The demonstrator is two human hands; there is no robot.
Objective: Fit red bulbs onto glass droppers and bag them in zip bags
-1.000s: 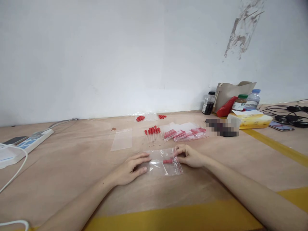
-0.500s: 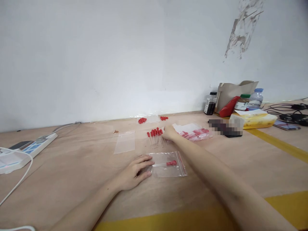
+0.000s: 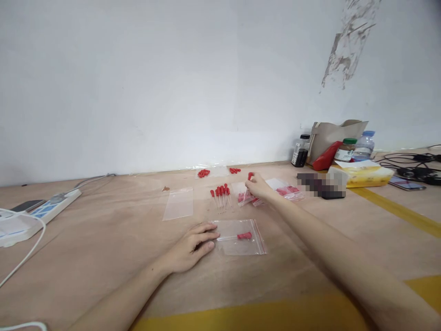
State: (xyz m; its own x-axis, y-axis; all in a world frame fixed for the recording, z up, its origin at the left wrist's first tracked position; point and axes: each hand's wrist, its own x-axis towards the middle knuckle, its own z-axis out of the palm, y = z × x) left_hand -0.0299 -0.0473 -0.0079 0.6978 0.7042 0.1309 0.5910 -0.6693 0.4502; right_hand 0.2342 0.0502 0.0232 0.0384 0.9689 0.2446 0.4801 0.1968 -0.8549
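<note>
A clear zip bag [image 3: 229,246] lies flat on the table with one red-bulb dropper [image 3: 244,236] inside. Fingers of my left hand [image 3: 193,246] are stretched out and rest on the bag's left edge. Beyond it, several glass droppers with red bulbs [image 3: 220,191] lie side by side. To their right, my right hand [image 3: 258,187] is closed on a dropper [image 3: 250,175], whose red bulb shows above the fingers; its stem is hidden. Filled clear bags with red bulbs [image 3: 287,191] lie under and beside that hand.
An unfilled clear bag [image 3: 179,203] lies left of the droppers. Loose red bulbs [image 3: 204,173] are by the wall. At right stand a dark bottle [image 3: 300,151], a grey bag [image 3: 327,138] and a yellow tissue pack [image 3: 368,174]. A power strip [image 3: 44,218] is at left.
My right hand has lifted a dropper from the row's right end and moved right, over the filled bags. My left hand stays on the clear bag.
</note>
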